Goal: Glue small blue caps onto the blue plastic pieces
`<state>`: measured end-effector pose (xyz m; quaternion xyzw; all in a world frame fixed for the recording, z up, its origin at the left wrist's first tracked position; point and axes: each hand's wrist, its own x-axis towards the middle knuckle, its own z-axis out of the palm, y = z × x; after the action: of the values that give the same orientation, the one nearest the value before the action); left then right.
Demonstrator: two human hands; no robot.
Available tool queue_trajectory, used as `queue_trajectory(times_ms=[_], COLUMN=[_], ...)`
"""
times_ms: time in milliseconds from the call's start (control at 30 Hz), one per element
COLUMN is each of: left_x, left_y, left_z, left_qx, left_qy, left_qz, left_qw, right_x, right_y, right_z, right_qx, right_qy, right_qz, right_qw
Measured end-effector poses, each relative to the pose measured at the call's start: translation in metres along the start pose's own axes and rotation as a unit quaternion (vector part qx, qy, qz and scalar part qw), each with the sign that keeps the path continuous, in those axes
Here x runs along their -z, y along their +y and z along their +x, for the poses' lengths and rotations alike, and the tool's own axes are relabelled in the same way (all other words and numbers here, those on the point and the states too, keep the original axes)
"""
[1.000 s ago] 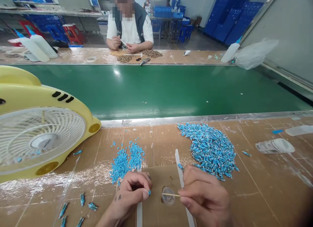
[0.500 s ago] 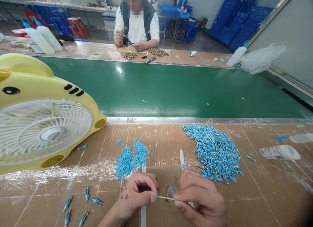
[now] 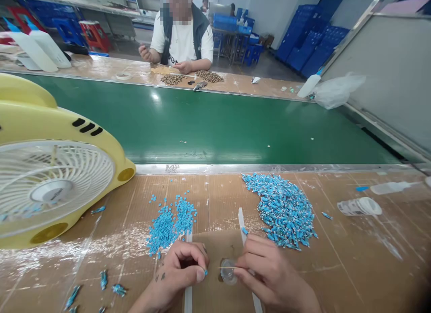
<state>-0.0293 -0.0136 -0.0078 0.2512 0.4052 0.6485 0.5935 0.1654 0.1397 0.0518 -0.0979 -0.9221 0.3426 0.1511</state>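
Note:
Between thumb and forefinger, my left hand (image 3: 183, 270) pinches a small blue ring (image 3: 205, 272). My right hand (image 3: 266, 270) is closed on a thin wooden stick (image 3: 227, 267), whose tip points left over a small clear cup (image 3: 229, 277) and stands apart from the ring. Beyond my left hand lies a loose pile of small blue rings (image 3: 164, 228). A larger heap of blue and white pieces (image 3: 286, 209) is just beyond my right hand. Several separate blue pieces (image 3: 103, 279) lie at the lower left.
A yellow fan (image 3: 117, 147) stands at the left. A white jar (image 3: 358, 207) and a squeeze bottle (image 3: 392, 187) lie at the right. Past the green belt (image 3: 215, 129), a person (image 3: 182, 39) sits at small piles on the far bench.
The stick has moved away from the blue ring and its tip is now over the cup. The view has shifted slightly right. Across the belt, the person's one hand has lifted outward.

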Motion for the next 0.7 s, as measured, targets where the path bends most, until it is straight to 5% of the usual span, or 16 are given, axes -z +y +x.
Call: queue_trajectory(times_ms=[200,467,700], left_x=[0.001,0.004,0.003], left_y=[0.0,0.001,0.006], left_z=[0.0,0.002,0.004], left_qx=[-0.012,-0.054,-0.09], left_qy=[0.051,0.083,0.119], left_qz=[-0.017,-0.025,-0.054], left_qw=[0.998,0.995,0.987], right_x=[0.015,-0.004,-0.001], right_y=[0.022,0.031,0.018], right_z=[-0.009,0.009,0.015], right_qx=[-0.207,-0.208,-0.226], right_qy=[0.055,-0.038,0.029], right_qz=[-0.1,-0.202,0.055], right_qw=[0.972,0.956,0.972])
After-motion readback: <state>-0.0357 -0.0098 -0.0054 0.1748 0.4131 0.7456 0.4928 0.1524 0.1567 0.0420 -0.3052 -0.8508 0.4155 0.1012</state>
